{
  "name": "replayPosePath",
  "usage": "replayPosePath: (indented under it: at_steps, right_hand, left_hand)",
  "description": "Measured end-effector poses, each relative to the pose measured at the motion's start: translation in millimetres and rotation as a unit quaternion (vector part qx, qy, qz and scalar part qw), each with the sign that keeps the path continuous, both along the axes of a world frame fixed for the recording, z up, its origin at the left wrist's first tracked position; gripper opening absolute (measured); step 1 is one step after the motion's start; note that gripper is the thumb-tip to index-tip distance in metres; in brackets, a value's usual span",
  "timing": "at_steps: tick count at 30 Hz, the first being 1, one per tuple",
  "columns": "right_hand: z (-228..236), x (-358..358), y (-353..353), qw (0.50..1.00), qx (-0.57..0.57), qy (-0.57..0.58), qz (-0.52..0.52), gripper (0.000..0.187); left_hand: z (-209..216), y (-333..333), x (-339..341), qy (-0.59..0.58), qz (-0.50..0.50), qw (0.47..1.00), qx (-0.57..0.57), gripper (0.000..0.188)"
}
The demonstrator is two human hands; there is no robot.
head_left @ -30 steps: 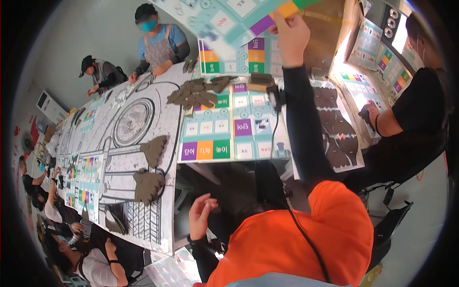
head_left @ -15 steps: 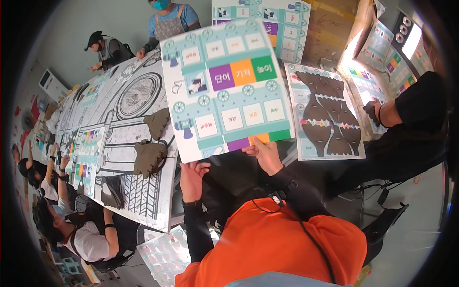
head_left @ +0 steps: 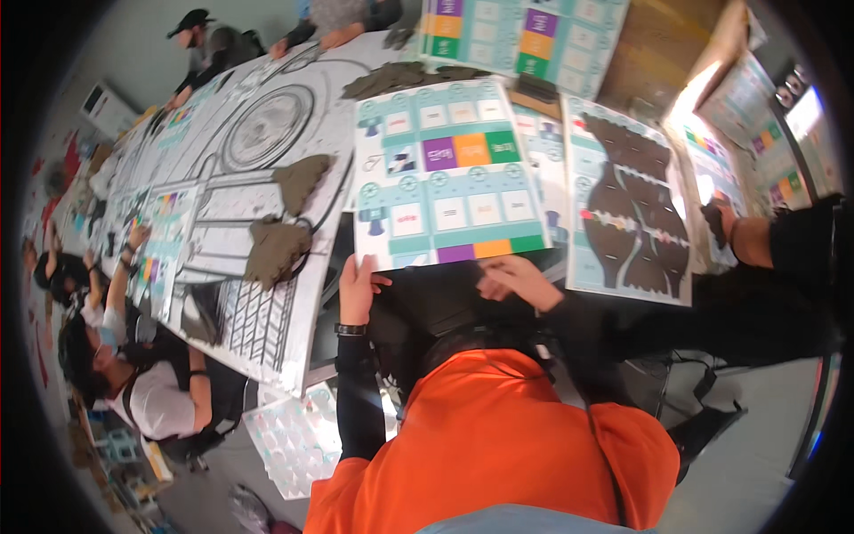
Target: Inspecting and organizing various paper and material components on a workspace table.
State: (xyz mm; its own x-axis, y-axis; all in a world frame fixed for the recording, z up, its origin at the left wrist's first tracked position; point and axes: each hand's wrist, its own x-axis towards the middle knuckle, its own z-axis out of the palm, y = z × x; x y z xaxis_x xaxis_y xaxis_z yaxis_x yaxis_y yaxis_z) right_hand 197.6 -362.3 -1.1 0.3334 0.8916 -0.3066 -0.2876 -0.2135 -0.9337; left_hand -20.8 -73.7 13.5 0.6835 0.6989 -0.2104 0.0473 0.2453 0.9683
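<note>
A large printed sheet point(head_left: 451, 214) with teal train pictures and purple, orange and green blocks is tilted up before me. My left hand point(head_left: 358, 289) pinches its lower left corner, thumb at the front. Just below the sheet's lower edge, my right hand point(head_left: 525, 283) has its fingers loosely apart and nothing between them. The sheet's far part lies close to a pile of dark brown cut pieces point(head_left: 400, 78). To the right stands another sheet point(head_left: 583, 267) bearing dark brown curved pieces.
Two dark brown scalloped pieces point(head_left: 277, 254) lie on the table point(head_left: 325, 222) with a black-and-white drawing. More printed sheets point(head_left: 578, 44) stand at the back. A co-worker's arm point(head_left: 756, 242) reaches in from the right; several people sit along the left. A pale sheet point(head_left: 294, 445) is low at left.
The sheet has moved lower and farther from me, showing the brown pile behind it. My right hand has come off its lower edge. My left hand keeps its hold.
</note>
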Motion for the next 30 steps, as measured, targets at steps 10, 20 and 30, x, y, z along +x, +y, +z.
replayPosePath:
  at_steps: [10, 20, 30]
  right_hand:
    - [-87.2, 35.0, -157.5, 0.836, -0.293, -0.423, 0.192, 0.033]
    - [173.0, -43.3, -24.0, 0.865, 0.151, -0.462, 0.122, 0.028]
    - [329.9, -71.5, -56.5, 0.737, 0.308, -0.581, -0.155, 0.030]
  left_hand:
    - [120.6, 125.2, 17.0, 0.184, 0.090, 0.767, 0.609, 0.035]
    - [56.5, 169.0, 112.3, 0.225, -0.075, 0.738, 0.631, 0.042]
    - [82.8, 21.7, 112.9, 0.025, -0.298, 0.756, 0.582, 0.042]
